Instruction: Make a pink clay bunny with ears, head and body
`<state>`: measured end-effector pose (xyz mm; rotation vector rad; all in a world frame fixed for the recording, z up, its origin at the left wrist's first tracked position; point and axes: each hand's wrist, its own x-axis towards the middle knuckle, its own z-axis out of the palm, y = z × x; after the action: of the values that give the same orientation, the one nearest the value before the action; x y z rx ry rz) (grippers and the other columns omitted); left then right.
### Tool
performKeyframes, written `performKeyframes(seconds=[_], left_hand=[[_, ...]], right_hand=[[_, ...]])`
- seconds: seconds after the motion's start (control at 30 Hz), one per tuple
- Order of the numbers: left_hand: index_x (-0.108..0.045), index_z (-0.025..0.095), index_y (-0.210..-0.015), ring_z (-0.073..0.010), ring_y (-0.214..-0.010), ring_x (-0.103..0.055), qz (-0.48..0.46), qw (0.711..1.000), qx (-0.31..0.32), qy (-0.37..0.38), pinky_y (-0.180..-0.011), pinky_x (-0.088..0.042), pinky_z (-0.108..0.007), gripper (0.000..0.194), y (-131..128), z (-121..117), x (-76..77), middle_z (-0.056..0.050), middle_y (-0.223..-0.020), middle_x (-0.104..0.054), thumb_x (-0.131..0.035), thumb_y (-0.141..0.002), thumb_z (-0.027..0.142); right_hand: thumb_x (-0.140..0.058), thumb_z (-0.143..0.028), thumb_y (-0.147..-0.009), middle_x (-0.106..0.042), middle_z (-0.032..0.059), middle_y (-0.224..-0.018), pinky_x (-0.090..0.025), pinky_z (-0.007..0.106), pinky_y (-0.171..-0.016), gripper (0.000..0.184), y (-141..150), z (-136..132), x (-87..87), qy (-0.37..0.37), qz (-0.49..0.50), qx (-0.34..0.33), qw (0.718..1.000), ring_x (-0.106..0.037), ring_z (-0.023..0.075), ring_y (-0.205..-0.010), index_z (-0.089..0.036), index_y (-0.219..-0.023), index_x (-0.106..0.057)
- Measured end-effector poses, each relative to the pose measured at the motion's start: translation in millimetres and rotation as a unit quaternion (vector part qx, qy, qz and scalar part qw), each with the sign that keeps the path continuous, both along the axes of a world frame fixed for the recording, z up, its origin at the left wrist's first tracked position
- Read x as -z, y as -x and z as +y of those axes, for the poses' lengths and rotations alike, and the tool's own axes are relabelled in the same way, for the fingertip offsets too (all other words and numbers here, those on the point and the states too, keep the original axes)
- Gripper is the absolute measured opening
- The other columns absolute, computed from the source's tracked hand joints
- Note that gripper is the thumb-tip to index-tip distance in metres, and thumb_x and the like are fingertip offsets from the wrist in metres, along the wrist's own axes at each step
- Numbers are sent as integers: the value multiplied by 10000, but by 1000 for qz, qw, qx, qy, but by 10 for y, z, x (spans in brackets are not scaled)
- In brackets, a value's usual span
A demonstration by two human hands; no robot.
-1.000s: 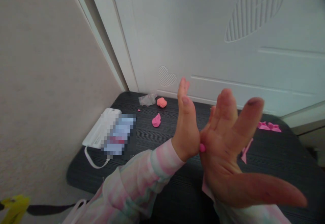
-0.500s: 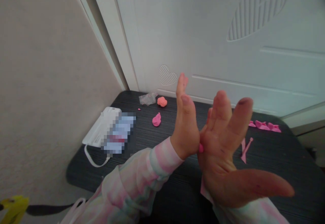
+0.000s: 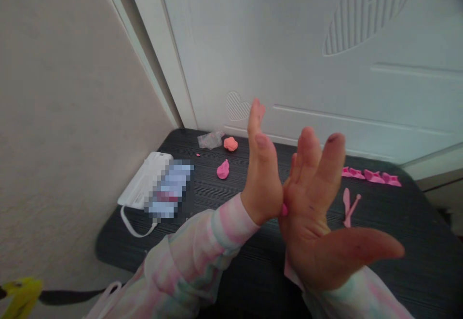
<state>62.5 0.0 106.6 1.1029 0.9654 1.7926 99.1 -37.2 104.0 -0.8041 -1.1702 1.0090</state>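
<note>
A small lump of pink clay (image 3: pixel 284 209) is squeezed between the heels of my two palms, and only its near edge shows. My left hand (image 3: pixel 263 184) stands upright with its fingers stretched and its palm turned to the right. Pressed against it, my right hand (image 3: pixel 314 213) has its palm facing me, fingers spread and thumb out to the right. On the dark table past my left hand lie a pink clay piece (image 3: pixel 223 169) and an orange clay lump (image 3: pixel 230 144).
A clear plastic wrapper (image 3: pixel 210 140) lies at the back. On the left, a white device (image 3: pixel 144 184) with a cable adjoins a blurred-out phone-like object (image 3: pixel 171 189). Two pink modelling tools (image 3: pixel 349 208) and a row of pink molds (image 3: pixel 372 176) lie right. A white door (image 3: pixel 307 44) borders the table (image 3: pixel 202 189).
My right hand has shifted slightly left and turned a little, uncovering more of the pink tools and molds. My left hand has moved slightly left. The clay stays between the palms.
</note>
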Motion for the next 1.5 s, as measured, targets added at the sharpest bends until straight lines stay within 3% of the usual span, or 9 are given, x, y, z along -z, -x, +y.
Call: performKeyframes(seconds=[0.13, 0.37, 0.63, 0.8, 1.03, 1.13, 1.23, 1.37, 1.5], left_hand=[[-203, 358, -1317, -135, -1331, -141, 15, 1000, 15, 7, -1119, -142, -304, 607, -96, -90, 37, 126, -1431, -192, -98, -780, 622], [-172, 495, -1263, -132, -1339, -52, 7, 1000, -7, 2, -1126, -77, -317, 517, 12, -16, 17, 253, -1405, -140, -74, -775, 634], [-217, 363, -1311, -141, -1325, -167, 2, 1000, 31, 2, -1121, -143, -281, 603, -100, -141, 22, 128, -1421, -220, -124, -776, 627], [-222, 454, -1275, -147, -1339, -84, -7, 1000, -10, -14, -1123, -106, -327, 555, -5, -54, 9, 195, -1411, -199, -111, -763, 638], [-196, 410, -1305, -178, -1337, -111, 21, 999, 40, 2, -1120, -124, -333, 611, -95, -144, 46, 158, -1429, -174, -126, -750, 656], [-180, 450, -1291, -180, -1341, -74, 19, 1000, 17, 8, -1121, -97, -351, 599, -43, -91, 31, 189, -1425, -158, -94, -740, 669], [-205, 421, -1295, -163, -1338, -97, 9, 1000, -18, -3, -1119, -112, -330, 574, -26, -73, 4, 166, -1422, -195, -77, -774, 627], [-231, 333, -1318, -170, -1330, -147, 40, 999, 10, -19, -1103, -181, -288, 643, -84, -132, 6, 98, -1420, -242, -107, -766, 640], [-222, 436, -1285, -192, -1338, -77, 42, 999, 15, -15, -1119, -121, -332, 598, -35, -97, 29, 182, -1416, -194, -108, -744, 662]], right_hand=[[-64, -641, -776, -277, -176, -1381, -71, 422, -1102, 574, -79, 66, -20, -72, 15, -22, 997, -54, 106, -1332, -443, -1252, -315], [-52, -720, -703, -201, -144, -1421, -73, 454, -1093, 684, -39, -2, 73, -43, -58, -5, 997, -75, 162, -1334, -435, -1309, -194], [-57, -607, -791, -291, -153, -1383, -115, 438, -1067, 585, -148, 65, 0, -44, 22, -37, 998, -46, 152, -1329, -402, -1271, -321], [-104, -743, -689, -209, -138, -1419, -59, 436, -1091, 699, -108, 12, 107, -33, -36, -60, 997, -78, 162, -1329, -428, -1299, -235], [27, -594, -791, -235, -150, -1406, -87, 423, -1046, 614, -155, 75, 21, -31, -6, -32, 999, -24, 136, -1325, -396, -1293, -266], [-14, -656, -755, -237, -152, -1403, -76, 407, -1048, 634, -122, 40, 46, -27, -11, -56, 998, -51, 141, -1320, -417, -1281, -276], [-267, -716, -691, -291, -116, -1386, -88, 395, -1080, 643, -90, 20, 26, -10, 56, -60, 997, -137, 146, -1314, -399, -1240, -373], [37, -458, -820, -430, -79, -1305, -179, 377, -1013, 689, -109, 51, -63, 38, 222, -36, 974, -112, 107, -1292, -257, -1107, -558], [-177, -654, -761, -277, -120, -1394, -150, 426, -1043, 573, -101, 23, 7, 5, 91, -64, 994, -102, 152, -1316, -390, -1208, -421]])
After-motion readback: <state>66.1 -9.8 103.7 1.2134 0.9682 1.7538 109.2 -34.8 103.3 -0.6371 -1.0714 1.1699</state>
